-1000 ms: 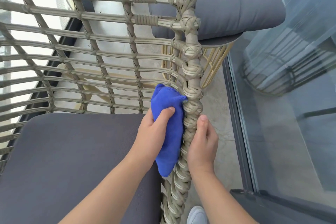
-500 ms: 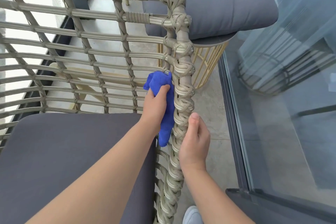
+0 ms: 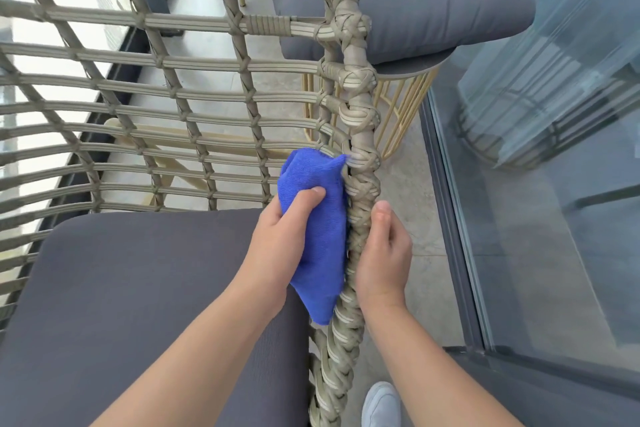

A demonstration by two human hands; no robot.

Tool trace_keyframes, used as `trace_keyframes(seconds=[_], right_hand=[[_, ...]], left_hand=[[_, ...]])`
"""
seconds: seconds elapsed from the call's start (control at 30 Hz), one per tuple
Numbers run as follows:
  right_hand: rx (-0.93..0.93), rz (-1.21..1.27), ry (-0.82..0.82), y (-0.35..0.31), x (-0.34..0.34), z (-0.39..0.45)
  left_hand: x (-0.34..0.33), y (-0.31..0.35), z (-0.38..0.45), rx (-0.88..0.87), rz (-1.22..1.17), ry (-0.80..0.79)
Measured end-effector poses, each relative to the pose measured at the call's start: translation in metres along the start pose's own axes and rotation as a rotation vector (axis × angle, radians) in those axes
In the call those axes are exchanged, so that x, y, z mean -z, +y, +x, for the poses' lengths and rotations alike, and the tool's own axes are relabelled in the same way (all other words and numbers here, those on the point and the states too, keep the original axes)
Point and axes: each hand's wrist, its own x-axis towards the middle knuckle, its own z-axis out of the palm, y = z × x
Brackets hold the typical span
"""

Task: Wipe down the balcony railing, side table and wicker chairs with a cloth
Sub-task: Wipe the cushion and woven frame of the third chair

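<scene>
Left hand (image 3: 287, 236) grips blue cloth (image 3: 318, 236), now slid back down wicker chair post (image 3: 360, 149); right hand (image 3: 384, 253) curled round post, steadying. Scrubbing strokes; chair wipe ongoing.

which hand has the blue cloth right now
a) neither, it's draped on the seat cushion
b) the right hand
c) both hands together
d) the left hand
d: the left hand grips the blue cloth with its thumb curled over it, pressing it against the woven chair post, while the right hand holds the bare post on the other side.
</scene>
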Motion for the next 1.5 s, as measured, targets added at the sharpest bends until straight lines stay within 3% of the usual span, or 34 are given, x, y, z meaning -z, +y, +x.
trace_keyframes(seconds=[0.27, 0.4, 0.57, 0.73, 1.1, 1.23, 1.37, 1.5], right_hand=[[-0.051, -0.054, -0.035, 0.000, 0.003, -0.002], [-0.018, -0.052, -0.031, 0.001, 0.001, 0.000], [-0.023, -0.038, -0.020, 0.001, 0.001, 0.001], [-0.012, -0.020, 0.000, 0.003, 0.000, 0.001], [-0.018, -0.007, -0.011, 0.002, 0.000, 0.000], [-0.015, -0.019, -0.006, 0.002, 0.000, -0.001], [-0.007, -0.027, -0.003, 0.003, 0.001, 0.000], [0.003, -0.029, -0.017, 0.001, 0.001, 0.000]], left_hand=[[0.010, -0.023, 0.058, 0.003, 0.022, 0.231], [-0.022, -0.040, 0.088, -0.089, 0.120, 0.154], [-0.030, -0.048, 0.099, 0.055, 0.037, 0.089], [-0.018, -0.035, 0.073, 0.127, 0.029, 0.028], [-0.003, -0.022, -0.014, 0.023, 0.036, -0.001], [-0.001, -0.023, -0.010, -0.047, 0.071, 0.095], [-0.002, -0.028, 0.033, 0.025, 0.017, 0.212], [-0.007, -0.044, 0.089, 0.010, 0.118, 0.212]])
